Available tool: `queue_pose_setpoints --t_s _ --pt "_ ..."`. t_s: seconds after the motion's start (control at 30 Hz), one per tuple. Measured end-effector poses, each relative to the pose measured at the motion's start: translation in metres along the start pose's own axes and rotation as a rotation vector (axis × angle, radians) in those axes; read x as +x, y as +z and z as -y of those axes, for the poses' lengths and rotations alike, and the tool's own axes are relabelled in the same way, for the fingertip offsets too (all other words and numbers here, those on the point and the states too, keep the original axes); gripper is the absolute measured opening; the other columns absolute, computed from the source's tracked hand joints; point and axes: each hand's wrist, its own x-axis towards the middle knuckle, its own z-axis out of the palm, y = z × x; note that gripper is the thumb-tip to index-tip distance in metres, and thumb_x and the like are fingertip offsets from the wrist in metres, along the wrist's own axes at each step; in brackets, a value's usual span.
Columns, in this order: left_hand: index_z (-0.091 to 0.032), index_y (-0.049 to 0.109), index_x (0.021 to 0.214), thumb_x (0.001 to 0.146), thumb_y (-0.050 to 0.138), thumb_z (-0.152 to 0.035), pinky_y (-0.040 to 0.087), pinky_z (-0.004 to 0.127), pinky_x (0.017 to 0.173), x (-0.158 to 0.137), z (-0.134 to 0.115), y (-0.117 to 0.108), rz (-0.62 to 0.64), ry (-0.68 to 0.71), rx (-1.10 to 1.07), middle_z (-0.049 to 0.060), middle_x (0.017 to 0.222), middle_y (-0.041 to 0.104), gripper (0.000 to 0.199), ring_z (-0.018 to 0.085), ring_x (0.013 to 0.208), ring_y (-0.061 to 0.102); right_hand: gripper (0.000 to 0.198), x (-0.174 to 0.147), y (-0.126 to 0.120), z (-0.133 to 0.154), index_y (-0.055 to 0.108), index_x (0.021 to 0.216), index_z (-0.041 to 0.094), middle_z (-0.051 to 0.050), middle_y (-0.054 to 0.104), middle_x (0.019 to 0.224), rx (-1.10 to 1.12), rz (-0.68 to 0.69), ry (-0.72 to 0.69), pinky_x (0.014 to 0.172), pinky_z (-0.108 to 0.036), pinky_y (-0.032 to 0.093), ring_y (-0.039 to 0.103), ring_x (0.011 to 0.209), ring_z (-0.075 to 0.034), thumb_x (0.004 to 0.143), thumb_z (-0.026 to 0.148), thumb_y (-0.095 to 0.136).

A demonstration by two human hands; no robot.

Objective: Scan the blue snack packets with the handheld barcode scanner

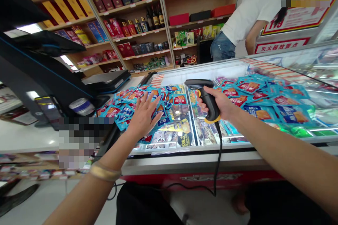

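Observation:
My right hand (224,103) is wrapped round the handle of a black and yellow barcode scanner (210,104), its head pointing left and its cable hanging down in front of the freezer. My left hand (142,116) has its fingers spread over a heap of small blue and red snack packets (112,111); I cannot tell whether it presses on them. A second heap of similar packets (249,87) lies to the right of the scanner. Both heaps rest on the glass top of a chest freezer (171,140), with frozen goods showing through the glass.
On the left stand a dark checkout terminal (52,66), a phone (49,110) and a white and blue roll (81,106). Shelves (139,5) with boxes and bottles line the back. A person in a white shirt (250,10) bends behind the freezer. The scanner cable (218,161) loops low.

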Motion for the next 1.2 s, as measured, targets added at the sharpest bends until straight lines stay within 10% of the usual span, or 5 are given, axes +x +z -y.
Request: queue_pose_setpoints --t_s 0.3,0.57,0.77,1.2 --pt "-0.022 0.032 0.15 0.094 0.051 -0.039 0.019 0.047 0.122 0.097 -0.125 0.035 -0.015 0.093 -0.47 0.014 0.159 0.033 0.062 0.027 0.149 0.025 0.025 -0.045 -0.067 0.072 0.058 0.086 0.019 -0.002 0.048 0.068 -0.102 -0.155 -0.162 0.037 -0.022 0.038 0.039 0.048 -0.01 0.092 0.042 0.05" --pt "-0.013 0.032 0.149 0.084 0.059 -0.04 0.031 0.048 0.116 0.174 -0.211 0.089 0.156 0.083 -0.651 0.021 0.154 0.039 0.075 0.033 0.144 0.035 0.031 -0.063 -0.094 0.079 0.058 0.086 0.02 -0.001 0.047 0.067 -0.136 -0.223 -0.265 0.04 -0.02 0.035 0.038 0.047 -0.008 0.093 0.048 0.048" --pt "-0.014 0.057 0.124 0.085 0.055 -0.048 0.043 0.049 0.102 0.189 -0.219 0.094 0.285 0.025 -0.61 0.019 0.121 0.065 0.052 0.035 0.118 0.058 0.028 -0.058 -0.098 0.078 0.056 0.088 0.021 -0.001 0.049 0.066 -0.124 -0.16 -0.28 0.038 -0.021 0.038 0.041 0.047 -0.01 0.09 0.049 0.053" --pt "-0.017 0.066 0.108 0.08 0.054 -0.008 0.051 0.04 0.084 0.123 -0.172 0.061 0.251 0.026 -0.459 0.015 0.1 0.07 0.031 0.027 0.085 0.069 0.025 -0.054 -0.096 0.07 0.054 0.088 0.02 -0.001 0.051 0.067 -0.029 -0.117 -0.223 0.038 -0.021 0.04 0.041 0.047 -0.01 0.09 0.044 0.055"
